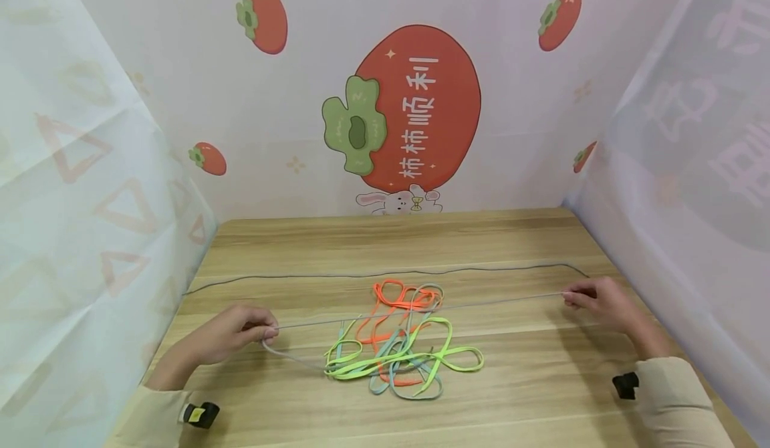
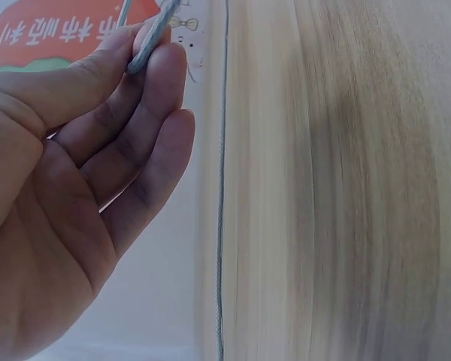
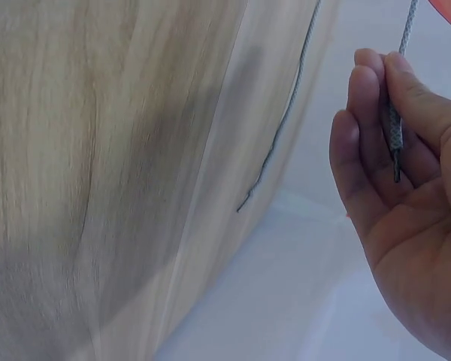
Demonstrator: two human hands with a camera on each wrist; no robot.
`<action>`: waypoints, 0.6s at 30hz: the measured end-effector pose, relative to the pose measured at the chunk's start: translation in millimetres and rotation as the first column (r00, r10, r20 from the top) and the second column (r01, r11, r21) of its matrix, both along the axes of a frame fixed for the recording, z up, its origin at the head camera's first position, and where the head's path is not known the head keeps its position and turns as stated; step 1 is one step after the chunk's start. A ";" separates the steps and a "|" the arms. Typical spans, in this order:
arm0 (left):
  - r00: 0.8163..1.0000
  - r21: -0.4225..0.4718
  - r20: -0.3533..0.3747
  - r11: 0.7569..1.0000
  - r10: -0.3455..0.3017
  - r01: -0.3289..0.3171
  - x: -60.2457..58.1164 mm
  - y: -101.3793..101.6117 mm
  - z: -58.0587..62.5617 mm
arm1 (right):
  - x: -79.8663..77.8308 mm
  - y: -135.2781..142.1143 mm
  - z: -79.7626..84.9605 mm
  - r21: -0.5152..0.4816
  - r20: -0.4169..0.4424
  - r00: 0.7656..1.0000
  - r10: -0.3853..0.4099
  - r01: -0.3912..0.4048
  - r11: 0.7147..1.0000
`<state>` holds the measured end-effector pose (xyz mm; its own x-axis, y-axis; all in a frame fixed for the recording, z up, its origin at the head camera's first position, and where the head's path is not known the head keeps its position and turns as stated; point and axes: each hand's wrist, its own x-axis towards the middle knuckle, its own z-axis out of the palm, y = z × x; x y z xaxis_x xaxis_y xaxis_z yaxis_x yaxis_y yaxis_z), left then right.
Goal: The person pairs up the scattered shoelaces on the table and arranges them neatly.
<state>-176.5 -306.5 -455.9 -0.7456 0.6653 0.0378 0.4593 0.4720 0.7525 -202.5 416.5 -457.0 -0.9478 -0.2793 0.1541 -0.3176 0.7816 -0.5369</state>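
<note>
A thin grey shoelace stretches nearly straight between the two hands, over the table. My left hand pinches it between thumb and fingertips, and a loose length droops from there toward a pile of laces. On the other side, my right hand pinches it close to its end; the dark tip hangs below the thumb in the right wrist view. Beneath the taut lace, the pile mixes an orange lace, a neon yellow-green lace and a pale blue-grey lace.
Another grey lace lies nearly straight across the back of the wooden table, behind both hands. Pale printed sheets with persimmon pictures enclose the table at the back and both sides.
</note>
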 end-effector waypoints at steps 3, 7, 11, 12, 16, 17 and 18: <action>1.000 -0.006 0.006 1.000 0.018 -0.018 2.3 -4.6 0.9 | -0.7 2.8 1.5 0.035 -0.006 1.000 -0.022 0.022 0.999; 0.999 -0.008 -0.006 0.999 0.040 -0.040 4.8 -11.4 0.3 | -1.4 5.7 2.3 0.082 -0.029 0.998 -0.049 0.051 0.995; 0.998 -0.004 -0.035 0.999 0.050 -0.051 7.4 -19.7 -2.1 | -3.4 7.3 3.1 0.102 -0.056 0.997 -0.059 0.064 0.993; 0.998 -0.002 -0.047 0.999 0.051 -0.051 8.1 -21.7 -2.3 | -3.9 7.9 3.2 0.100 -0.055 0.997 -0.060 0.066 0.993; 0.995 0.017 -0.084 0.999 0.052 -0.051 10.3 -30.2 -3.8 | -5.3 10.3 2.6 0.097 -0.056 0.996 -0.071 0.076 0.992; 0.994 0.024 -0.097 0.999 0.047 -0.045 10.7 -32.6 -4.0 | -5.4 11.1 2.2 0.095 -0.056 0.996 -0.074 0.079 0.992; 0.993 0.031 -0.108 0.998 0.049 -0.046 11.0 -35.2 -4.5 | -5.5 11.9 1.5 0.093 -0.059 0.995 -0.079 0.084 0.992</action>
<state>-165.5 -341.7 -460.4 -0.7667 0.6268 0.1387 0.5168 0.4745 0.7126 -208.1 428.4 -455.6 -0.9588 -0.2176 0.1828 -0.2779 0.8526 -0.4425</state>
